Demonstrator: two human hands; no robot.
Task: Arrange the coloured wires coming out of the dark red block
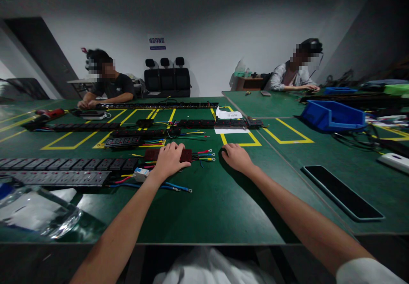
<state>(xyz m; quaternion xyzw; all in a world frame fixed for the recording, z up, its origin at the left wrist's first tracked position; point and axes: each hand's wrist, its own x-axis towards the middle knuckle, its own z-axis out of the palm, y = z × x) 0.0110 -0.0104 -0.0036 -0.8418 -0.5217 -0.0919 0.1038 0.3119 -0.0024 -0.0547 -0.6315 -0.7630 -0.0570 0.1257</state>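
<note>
Far left, clear bottle [60,219] lying on its side, cut off by frame edge, blurry; fill level unreadable, white item showing behind it. Two socket strips [72,164] also run out of frame. Left forearm crosses blue wires [172,186], hiding a stretch of them. Left hand [171,158] lies palm-down over dark red block [188,153], fingers slightly spread, thumb at near side; palm covers block's middle, so can't tell if it's gripped. Block sits on green table [204,220], ring-ended wires [208,159] coming out its right end. Right hand [236,156] rests on table just right of those ends, fingers loosely curled; underside hidden, can't tell if anything's held. Blue bin [347,122]: front wall blocks most of the inside, contents unclear. Smaller blue tray [339,90] behind, contents unreadable. Phone [341,193], dark screen. White device [396,163] cut off at right edge.
</note>
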